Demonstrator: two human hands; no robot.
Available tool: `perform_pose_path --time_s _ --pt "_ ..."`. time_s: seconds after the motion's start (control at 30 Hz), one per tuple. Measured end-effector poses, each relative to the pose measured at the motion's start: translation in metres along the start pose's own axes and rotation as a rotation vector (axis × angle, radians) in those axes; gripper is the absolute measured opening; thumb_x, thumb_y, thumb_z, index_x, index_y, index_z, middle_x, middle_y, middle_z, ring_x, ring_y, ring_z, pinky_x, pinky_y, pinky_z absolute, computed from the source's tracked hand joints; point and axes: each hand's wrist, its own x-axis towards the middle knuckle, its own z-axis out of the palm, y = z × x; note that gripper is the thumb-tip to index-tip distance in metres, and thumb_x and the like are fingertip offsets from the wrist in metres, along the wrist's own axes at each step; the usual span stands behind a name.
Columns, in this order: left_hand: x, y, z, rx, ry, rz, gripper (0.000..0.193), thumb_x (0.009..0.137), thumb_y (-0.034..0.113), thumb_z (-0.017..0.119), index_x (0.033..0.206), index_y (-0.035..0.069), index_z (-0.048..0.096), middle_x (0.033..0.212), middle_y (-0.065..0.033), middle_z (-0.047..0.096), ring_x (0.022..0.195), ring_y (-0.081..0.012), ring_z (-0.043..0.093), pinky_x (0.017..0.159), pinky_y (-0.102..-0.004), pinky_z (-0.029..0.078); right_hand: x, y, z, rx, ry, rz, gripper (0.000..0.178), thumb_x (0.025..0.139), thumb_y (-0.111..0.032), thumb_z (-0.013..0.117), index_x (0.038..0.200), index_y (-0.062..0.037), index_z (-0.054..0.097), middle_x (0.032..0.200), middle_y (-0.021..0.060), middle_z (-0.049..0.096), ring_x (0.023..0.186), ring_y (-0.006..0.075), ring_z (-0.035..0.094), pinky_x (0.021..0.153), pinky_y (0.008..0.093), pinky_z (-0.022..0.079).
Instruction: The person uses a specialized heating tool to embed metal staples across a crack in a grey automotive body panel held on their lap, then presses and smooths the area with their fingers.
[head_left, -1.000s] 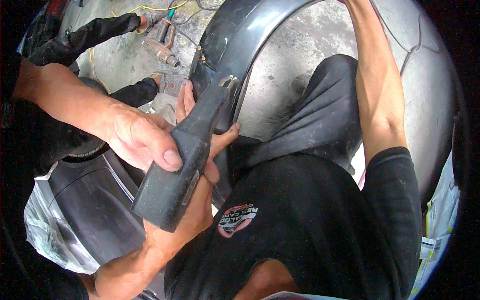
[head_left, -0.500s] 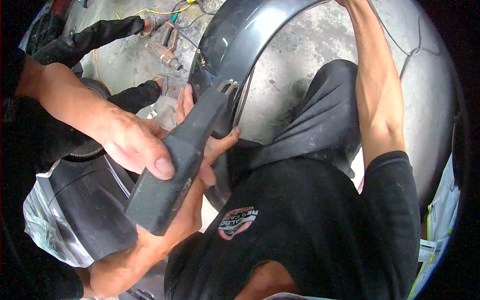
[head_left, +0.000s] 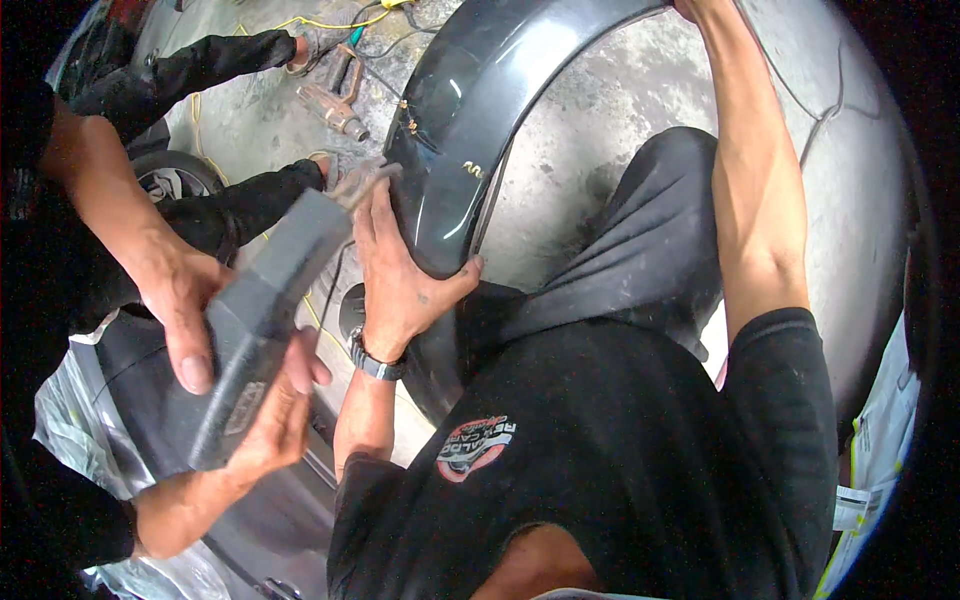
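A dark grey curved car fender (head_left: 470, 120) stands arched over the concrete floor. My left hand (head_left: 400, 270), with a wristwatch, grips its inner edge near the lower end. My right arm reaches up along the right, and my right hand (head_left: 688, 8) meets the fender's far end at the top rim, mostly cut off. To the left, a co-worker's two hands (head_left: 185, 300) hold a grey sanding block (head_left: 260, 320), tilted, its top end just beside my left hand.
A rusty power tool (head_left: 335, 100) and a yellow cable (head_left: 300, 22) lie on the floor at the top left. A person's black-clad limbs (head_left: 230, 55) and a tyre (head_left: 170, 175) are there too. A dark body panel under clear plastic (head_left: 90, 430) fills the lower left.
The co-worker's sanding block has slid down and to the left, off the fender. My left hand, half hidden behind it before, now shows fully on the fender's edge.
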Motion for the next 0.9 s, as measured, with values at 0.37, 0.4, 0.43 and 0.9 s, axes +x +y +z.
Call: perform_pose_path --time_s 0.37,0.4,0.43,0.9 --pt "-0.003 -0.008 0.000 -0.033 0.040 -0.017 0.122 0.059 0.031 0.087 0.154 -0.005 0.020 0.151 -0.0330 0.030 0.142 -0.0469 0.031 0.119 -0.0524 0.026 -0.001 -0.009 0.008 -0.115 0.073 0.153 0.029 0.089 -0.019 0.071 0.107 0.0037 0.076 0.101 0.0105 0.074 0.088 0.0185 0.067 0.079 0.0307 0.051" --pt "-0.002 -0.007 0.001 -0.025 0.025 -0.014 0.123 0.059 0.033 0.088 0.154 -0.005 0.020 0.151 -0.0334 0.030 0.142 -0.0469 0.031 0.118 -0.0527 0.026 -0.001 -0.013 0.007 -0.197 0.190 0.383 0.033 0.088 -0.025 0.073 0.101 0.0055 0.076 0.090 0.0103 0.074 0.077 0.0175 0.066 0.068 0.0308 0.051" --pt "0.000 -0.007 0.002 -0.018 0.011 -0.010 0.124 0.059 0.034 0.088 0.154 -0.005 0.020 0.151 -0.0337 0.030 0.142 -0.0469 0.031 0.118 -0.0530 0.027 0.001 -0.007 0.001 -0.215 0.172 0.375 0.033 0.088 -0.025 0.073 0.101 0.0055 0.076 0.090 0.0103 0.074 0.077 0.0175 0.066 0.068 0.0308 0.051" --pt "0.002 -0.012 -0.005 -0.079 0.057 -0.067 0.123 0.057 0.036 0.088 0.156 0.002 0.024 0.152 -0.0312 0.033 0.141 -0.0457 0.035 0.118 -0.0504 0.031 0.026 0.042 -0.022 -0.145 0.116 0.437 0.053 0.085 -0.040 0.079 0.102 0.0100 0.072 0.088 0.0113 0.072 0.075 0.0153 0.066 0.070 0.0293 0.051"
